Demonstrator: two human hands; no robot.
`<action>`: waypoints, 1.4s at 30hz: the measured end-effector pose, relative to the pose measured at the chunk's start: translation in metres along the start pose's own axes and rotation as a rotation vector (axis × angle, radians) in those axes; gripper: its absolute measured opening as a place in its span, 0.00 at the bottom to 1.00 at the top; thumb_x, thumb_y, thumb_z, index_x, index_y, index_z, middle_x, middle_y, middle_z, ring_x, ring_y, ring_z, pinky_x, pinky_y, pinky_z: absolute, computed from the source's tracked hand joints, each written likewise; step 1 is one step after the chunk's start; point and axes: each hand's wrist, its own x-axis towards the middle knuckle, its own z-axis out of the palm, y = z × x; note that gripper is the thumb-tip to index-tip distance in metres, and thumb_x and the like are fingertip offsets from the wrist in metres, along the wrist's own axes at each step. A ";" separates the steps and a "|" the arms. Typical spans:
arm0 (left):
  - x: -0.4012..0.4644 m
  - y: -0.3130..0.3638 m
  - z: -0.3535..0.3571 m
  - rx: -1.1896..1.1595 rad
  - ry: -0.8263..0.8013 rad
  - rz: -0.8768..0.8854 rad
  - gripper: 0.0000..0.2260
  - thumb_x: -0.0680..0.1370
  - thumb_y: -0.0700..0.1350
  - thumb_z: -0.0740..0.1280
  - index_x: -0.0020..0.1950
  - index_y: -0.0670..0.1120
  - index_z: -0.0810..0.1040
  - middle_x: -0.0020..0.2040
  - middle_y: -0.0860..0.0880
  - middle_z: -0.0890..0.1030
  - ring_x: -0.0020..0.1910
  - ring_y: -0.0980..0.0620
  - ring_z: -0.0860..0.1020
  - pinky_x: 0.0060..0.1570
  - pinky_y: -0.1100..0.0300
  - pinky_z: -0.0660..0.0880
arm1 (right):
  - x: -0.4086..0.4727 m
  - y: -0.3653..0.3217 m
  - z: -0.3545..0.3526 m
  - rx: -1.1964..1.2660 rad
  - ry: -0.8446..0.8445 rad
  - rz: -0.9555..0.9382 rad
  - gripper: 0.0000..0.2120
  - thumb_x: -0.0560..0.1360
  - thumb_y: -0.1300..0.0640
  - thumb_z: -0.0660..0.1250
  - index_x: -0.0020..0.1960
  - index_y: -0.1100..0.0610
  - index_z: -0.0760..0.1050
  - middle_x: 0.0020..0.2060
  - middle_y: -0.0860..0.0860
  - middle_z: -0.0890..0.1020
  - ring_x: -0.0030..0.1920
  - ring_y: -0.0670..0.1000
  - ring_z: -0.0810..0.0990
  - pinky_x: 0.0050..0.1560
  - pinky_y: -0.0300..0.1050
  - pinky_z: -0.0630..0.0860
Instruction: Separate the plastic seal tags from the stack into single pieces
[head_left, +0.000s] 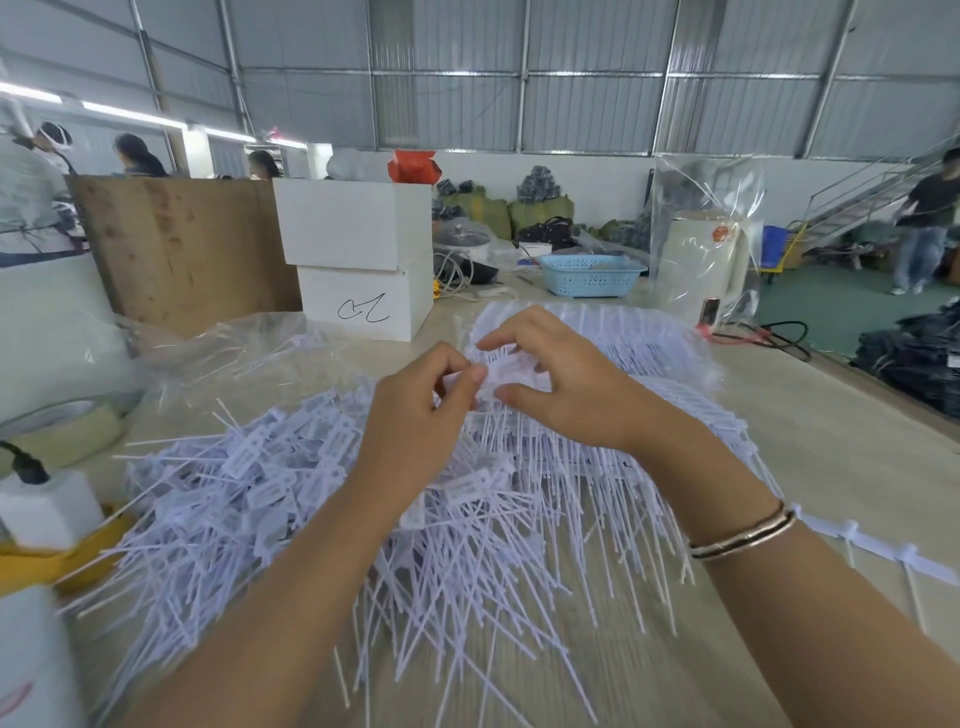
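A joined strip of white plastic seal tags (511, 375) is held up between my two hands above the table. My left hand (421, 415) pinches the strip's left end with thumb and curled fingers. My right hand (550, 384) grips the rest of the strip, thumb below and fingers above. Under my hands lies a loose pile of single tags (291, 493) with long thin tails, spread to the left and front. A stack of joined tag strips (649, 343) lies behind and to the right of my hands.
Two stacked white boxes (363, 260) and a wooden board (182, 244) stand at the back left, a blue basket (592, 275) and a bagged kettle (706, 265) at the back. Clear plastic film (234, 353) lies left. A yellow-and-white object (47, 519) sits at the near left. People work beyond.
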 end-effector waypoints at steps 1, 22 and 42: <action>0.000 -0.001 -0.002 0.003 -0.001 0.000 0.10 0.79 0.49 0.64 0.41 0.45 0.75 0.34 0.49 0.80 0.23 0.59 0.68 0.28 0.70 0.65 | 0.000 0.003 -0.003 -0.018 -0.004 0.020 0.13 0.76 0.59 0.67 0.60 0.55 0.74 0.48 0.37 0.69 0.48 0.33 0.69 0.48 0.27 0.64; 0.003 0.002 0.001 -0.417 -0.012 -0.225 0.14 0.79 0.51 0.63 0.38 0.45 0.76 0.31 0.53 0.81 0.32 0.63 0.76 0.35 0.74 0.70 | -0.002 -0.007 0.022 0.400 0.257 0.005 0.07 0.76 0.63 0.66 0.40 0.55 0.76 0.35 0.59 0.78 0.36 0.56 0.75 0.38 0.50 0.73; 0.012 -0.011 -0.020 -0.353 0.174 -0.278 0.17 0.81 0.51 0.60 0.39 0.43 0.77 0.34 0.56 0.82 0.32 0.67 0.75 0.36 0.70 0.70 | -0.006 0.000 0.016 0.505 0.464 0.079 0.08 0.79 0.59 0.62 0.42 0.51 0.71 0.30 0.43 0.72 0.25 0.49 0.65 0.28 0.46 0.64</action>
